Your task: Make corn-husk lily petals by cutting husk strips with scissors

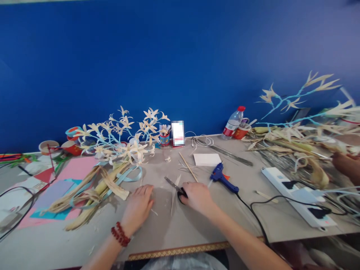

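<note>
My right hand (200, 198) grips the black handles of a pair of scissors (172, 183), whose blades point away to the left just above the table. Partly under the scissors lies a thin pale strip of husk (173, 198). My left hand (140, 204), with a red bead bracelet on its wrist, lies palm down on the table, fingers stretched out and holding nothing visible. Left of it is a bundle of dried husks (97, 195) tangled with light-blue ribbon (132, 176). A blue glue gun (225, 178) rests to the right of my right hand.
Husk flowers on blue stems (132, 146) stand at the back left. A lit phone (178, 134) leans near the wall. Further right are a white card (207, 159), thin wires (233, 155), a bottle (233, 123) and a power strip (298, 202). Another person's hand (347, 167) is at the far right.
</note>
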The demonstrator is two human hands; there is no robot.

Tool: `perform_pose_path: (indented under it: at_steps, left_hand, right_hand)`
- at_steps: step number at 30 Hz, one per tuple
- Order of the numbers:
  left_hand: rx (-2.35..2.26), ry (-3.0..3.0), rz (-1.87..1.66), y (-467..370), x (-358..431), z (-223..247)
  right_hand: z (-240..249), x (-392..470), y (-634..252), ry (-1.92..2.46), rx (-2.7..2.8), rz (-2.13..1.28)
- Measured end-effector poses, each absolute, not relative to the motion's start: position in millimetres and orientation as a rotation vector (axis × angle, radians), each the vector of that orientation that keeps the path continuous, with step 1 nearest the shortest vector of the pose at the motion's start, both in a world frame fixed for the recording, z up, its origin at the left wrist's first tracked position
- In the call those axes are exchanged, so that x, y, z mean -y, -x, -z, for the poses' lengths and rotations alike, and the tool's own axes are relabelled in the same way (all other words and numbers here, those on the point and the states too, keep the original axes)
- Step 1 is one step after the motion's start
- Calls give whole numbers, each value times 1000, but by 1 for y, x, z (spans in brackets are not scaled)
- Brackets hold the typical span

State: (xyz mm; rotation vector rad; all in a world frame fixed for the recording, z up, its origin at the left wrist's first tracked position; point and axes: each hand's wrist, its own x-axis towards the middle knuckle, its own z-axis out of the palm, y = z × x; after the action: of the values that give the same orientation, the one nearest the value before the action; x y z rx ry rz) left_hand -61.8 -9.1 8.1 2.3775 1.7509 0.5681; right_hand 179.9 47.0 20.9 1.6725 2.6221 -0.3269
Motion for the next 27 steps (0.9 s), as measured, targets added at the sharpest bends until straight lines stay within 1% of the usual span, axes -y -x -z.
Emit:
perform_pose_path:
  at_steps: [2,6,8,11,16,19,22,25,27]
  left_hand:
    - [-1701,-2479,-526,47,3,-15]
    - [-1343,-2666,-388,19,-2,-21]
    - [-1223,-2724,-355,11,-3,-15]
    - [-1171,-2744,-367,10,-3,0]
    - [-1214,-2726,-452,23,1,12]
    - [-1293,-2682,-525,42,1,8]
    - [-1470,-2609,-601,64,0,0]
    - [-1634,-2540,-627,68,9,-9]
    - [-1599,-2527,-623,52,22,-14]
  right_hand:
    - [-20,-49,-184,-1711,-2637,379]
    - [-21,-53,-199,-1804,-2709,567]
    - [-23,-52,-211,-1895,-2708,641]
    - [-24,-45,-233,-2016,-2666,695]
    - [-15,-17,-264,-2078,-2565,535]
    - [-11,-2,-275,-2059,-2502,380]
    - [-9,7,-274,-2009,-2457,271]
    - [-6,11,-258,-1948,-2449,274]
    - [-4,9,-240,-1909,-2484,333]
